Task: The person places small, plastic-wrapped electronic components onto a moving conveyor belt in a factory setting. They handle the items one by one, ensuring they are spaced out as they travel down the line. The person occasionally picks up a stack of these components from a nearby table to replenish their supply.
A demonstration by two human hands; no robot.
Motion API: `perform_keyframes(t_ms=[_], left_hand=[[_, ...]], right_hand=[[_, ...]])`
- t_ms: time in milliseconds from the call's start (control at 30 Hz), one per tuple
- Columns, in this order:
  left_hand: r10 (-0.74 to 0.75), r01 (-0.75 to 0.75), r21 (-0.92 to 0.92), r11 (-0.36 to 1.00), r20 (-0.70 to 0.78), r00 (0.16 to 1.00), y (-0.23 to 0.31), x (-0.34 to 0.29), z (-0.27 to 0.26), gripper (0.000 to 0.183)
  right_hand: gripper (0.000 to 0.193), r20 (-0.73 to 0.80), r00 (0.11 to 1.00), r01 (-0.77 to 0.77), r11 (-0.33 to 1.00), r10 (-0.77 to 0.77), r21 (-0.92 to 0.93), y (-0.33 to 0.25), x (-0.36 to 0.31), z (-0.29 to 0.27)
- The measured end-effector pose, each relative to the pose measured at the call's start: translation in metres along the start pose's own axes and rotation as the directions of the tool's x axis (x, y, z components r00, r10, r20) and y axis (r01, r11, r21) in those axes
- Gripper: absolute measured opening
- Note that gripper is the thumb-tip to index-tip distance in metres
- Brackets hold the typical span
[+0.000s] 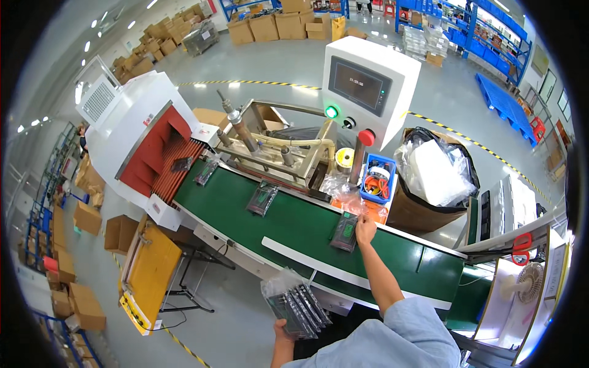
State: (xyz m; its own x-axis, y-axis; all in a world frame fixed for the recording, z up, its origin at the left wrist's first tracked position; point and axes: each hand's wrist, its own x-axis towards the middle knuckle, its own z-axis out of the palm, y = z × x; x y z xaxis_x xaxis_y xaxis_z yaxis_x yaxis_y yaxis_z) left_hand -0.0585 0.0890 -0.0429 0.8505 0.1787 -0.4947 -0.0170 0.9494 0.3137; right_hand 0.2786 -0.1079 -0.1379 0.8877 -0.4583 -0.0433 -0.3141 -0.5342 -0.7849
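Note:
My right hand (365,230) reaches over the green conveyor belt (294,224) and holds the edge of a dark flat packet in clear film (345,232) that lies on the belt. My left hand (283,333) is low, near my body, gripping a fanned stack of similar bagged dark packets (297,303). Further along the belt lies another packet (262,198), and two more (207,172) sit close to the red mouth of the white heat tunnel (144,138).
A sealing frame (276,153) stands behind the belt, with a white control box with screen, green light and red button (367,92). A blue bin (378,178) and a bagged waste carton (432,178) are at right. Cardboard boxes line the left floor.

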Motion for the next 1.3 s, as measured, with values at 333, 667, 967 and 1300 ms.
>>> perform_keyframes(t_ms=[333,667,967,1300], left_hand=[[-0.242,0.234,0.161,0.959,0.032,0.97,0.032,0.023,0.038,0.059],[-0.322,0.272,0.328,0.905,0.109,0.94,0.025,0.058,0.037,0.053],[-0.252,0.22,0.143,0.965,0.274,0.928,0.0,0.08,0.133,0.058],[-0.276,0.198,0.236,0.951,0.367,0.888,-0.008,0.08,0.138,0.082]], right_hand=[[0.032,0.77,0.596,-0.064,0.943,-0.225,0.325,-0.072,-0.088,-0.089],[0.027,0.77,0.57,-0.064,0.919,-0.285,0.388,-0.091,-0.134,-0.158],[0.024,0.816,0.553,-0.235,0.908,-0.169,0.347,-0.052,-0.124,-0.201],[0.026,-0.018,0.983,-0.171,0.936,0.185,0.307,0.102,-0.002,-0.308]])
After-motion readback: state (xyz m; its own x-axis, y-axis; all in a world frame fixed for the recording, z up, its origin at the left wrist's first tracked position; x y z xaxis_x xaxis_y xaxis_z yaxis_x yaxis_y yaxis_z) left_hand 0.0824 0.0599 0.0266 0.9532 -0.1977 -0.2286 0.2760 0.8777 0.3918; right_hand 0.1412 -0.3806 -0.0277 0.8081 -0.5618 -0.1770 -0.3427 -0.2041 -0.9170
